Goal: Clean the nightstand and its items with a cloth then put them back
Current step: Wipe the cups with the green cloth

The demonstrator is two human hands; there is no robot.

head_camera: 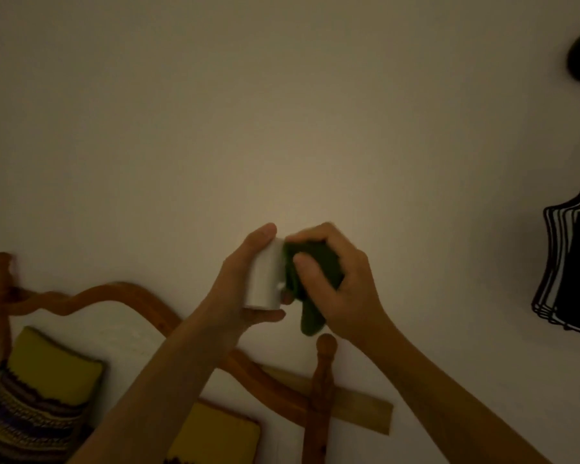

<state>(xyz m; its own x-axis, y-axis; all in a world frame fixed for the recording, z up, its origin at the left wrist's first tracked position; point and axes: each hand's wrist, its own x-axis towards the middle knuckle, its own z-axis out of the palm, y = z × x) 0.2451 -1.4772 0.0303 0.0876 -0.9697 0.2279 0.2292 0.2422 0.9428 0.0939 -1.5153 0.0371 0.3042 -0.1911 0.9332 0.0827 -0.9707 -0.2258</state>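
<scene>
Centrally, just below mid-frame, the left hand (245, 279) held a small white cylindrical object with a smooth finish (265, 279), fingers curled round its far side and thumb under its lower end. What the object was could not be determined in the dim light. The right hand (332, 272) gripped a bunched dark green cloth (310, 279), fingers closed over the wad and thumb pressed onto its near face. The cloth touched the right side of the white object, and a loose tail hung below the hand.

Both hands were raised in front of a plain pale wall (282, 112). A carved wooden headboard (141, 296) and yellow knitted cushions (47, 380) occupied the lower left of the frame. The nightstand was not in view.

The step in hand appeared to be wiping the object. To do it well, the left hand should keep a firm hold and turn the object gradually, so that each part of the wall meets the cloth. Moderate pressure is advised, as a smooth cylinder may slip. The ends probably require a separate pass.
</scene>
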